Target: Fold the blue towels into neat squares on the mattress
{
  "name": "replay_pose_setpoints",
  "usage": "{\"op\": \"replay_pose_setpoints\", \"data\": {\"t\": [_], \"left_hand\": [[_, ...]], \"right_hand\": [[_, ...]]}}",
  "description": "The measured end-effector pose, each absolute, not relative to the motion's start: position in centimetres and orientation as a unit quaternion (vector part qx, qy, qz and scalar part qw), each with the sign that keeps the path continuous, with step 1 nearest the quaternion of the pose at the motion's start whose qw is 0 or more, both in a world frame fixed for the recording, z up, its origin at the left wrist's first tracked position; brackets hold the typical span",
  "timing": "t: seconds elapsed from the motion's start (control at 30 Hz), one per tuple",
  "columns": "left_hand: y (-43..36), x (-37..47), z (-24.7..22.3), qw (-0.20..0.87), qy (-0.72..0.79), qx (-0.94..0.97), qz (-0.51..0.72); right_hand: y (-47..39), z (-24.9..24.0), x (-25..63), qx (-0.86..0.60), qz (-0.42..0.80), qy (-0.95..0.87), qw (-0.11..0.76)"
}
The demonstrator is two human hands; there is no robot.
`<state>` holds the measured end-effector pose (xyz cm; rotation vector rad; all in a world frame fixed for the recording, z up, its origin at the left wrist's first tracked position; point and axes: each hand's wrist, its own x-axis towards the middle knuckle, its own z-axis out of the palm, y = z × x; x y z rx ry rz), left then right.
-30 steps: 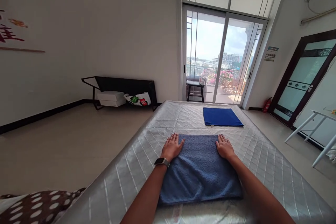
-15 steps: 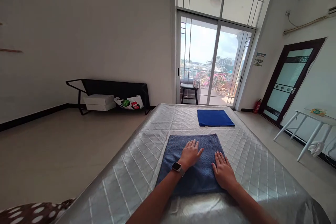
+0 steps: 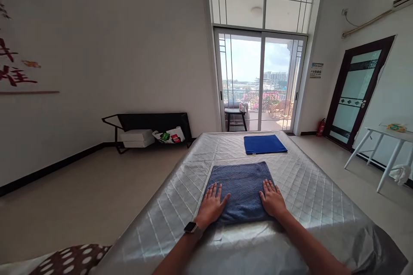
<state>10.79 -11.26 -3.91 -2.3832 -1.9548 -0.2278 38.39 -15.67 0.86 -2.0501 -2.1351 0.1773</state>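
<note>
A greyish-blue towel point(image 3: 242, 184) lies spread out on a silver quilted mattress point(image 3: 174, 202). My left hand point(image 3: 213, 204) rests open on the towel's left side, thumb pointing inward. On the opposite edge lies my right hand point(image 3: 272, 197), its fingers stretched out and pointing away from me. Both palms face down, and neither hand grasps anything. Farther back on the mattress is a flat, bright blue folded cloth point(image 3: 265, 144), apart from the towel.
Along the left wall stands a black bench frame point(image 3: 151, 121) with white boxes point(image 3: 137, 138) and a printed bag point(image 3: 171, 135). A white table point(image 3: 392, 133) is at the right. Brown polka-dot fabric point(image 3: 69, 260) shows at lower left. Glass sliding doors point(image 3: 261, 81) stand behind.
My left hand has moved from the towel's middle to its left edge. My right hand stays on the right edge. The camera view has shifted slightly.
</note>
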Motion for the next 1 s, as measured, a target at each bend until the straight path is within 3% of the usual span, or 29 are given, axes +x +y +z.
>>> {"op": "replay_pose_setpoints", "data": {"t": [0.17,0.37,0.53,0.77,1.0], "left_hand": [[-13.2,5.0,-5.3,0.035,-0.628,-0.773,-0.082],[-14.3,5.2,-4.4,0.054,-0.637,-0.764,-0.086],[-15.0,10.4,-2.3,0.101,-0.584,-0.794,-0.133],[-15.7,23.6,-0.6,0.020,-0.482,-0.867,-0.124],[-16.3,19.7,-1.7,-0.013,-0.535,-0.843,-0.064]], "right_hand": [[-15.9,1.7,38.1,-0.696,0.058,-0.711,0.083],[-17.9,1.3,38.3,-0.702,0.065,-0.707,0.060],[-19.2,0.7,38.5,-0.690,0.065,-0.718,0.067],[-19.3,0.9,38.5,-0.683,0.064,-0.723,0.078],[-19.2,0.7,38.5,-0.683,0.068,-0.722,0.090]]}}
